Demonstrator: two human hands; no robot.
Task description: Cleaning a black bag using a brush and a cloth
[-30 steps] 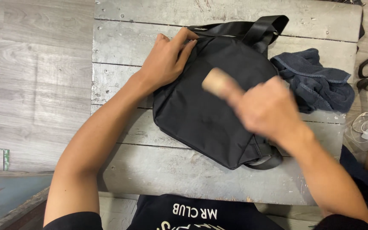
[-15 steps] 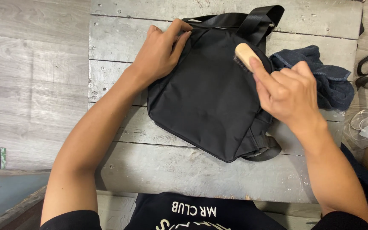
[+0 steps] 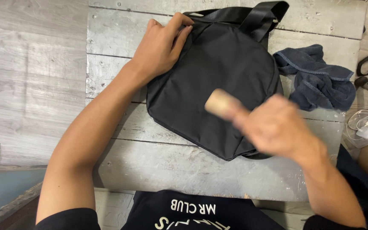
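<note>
- Your left hand [image 3: 160,47] presses flat, fingers spread, pinning the black bag [image 3: 211,81] on the counter [image 3: 120,23].
- Your right hand [image 3: 277,127] grips the wooden brush [image 3: 220,103]; stroke evenly over the bag's front.

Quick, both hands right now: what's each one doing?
Left hand: open, fingers pressing the black bag at its top edge.
Right hand: closed on a wooden-handled tool, blurred.
</note>
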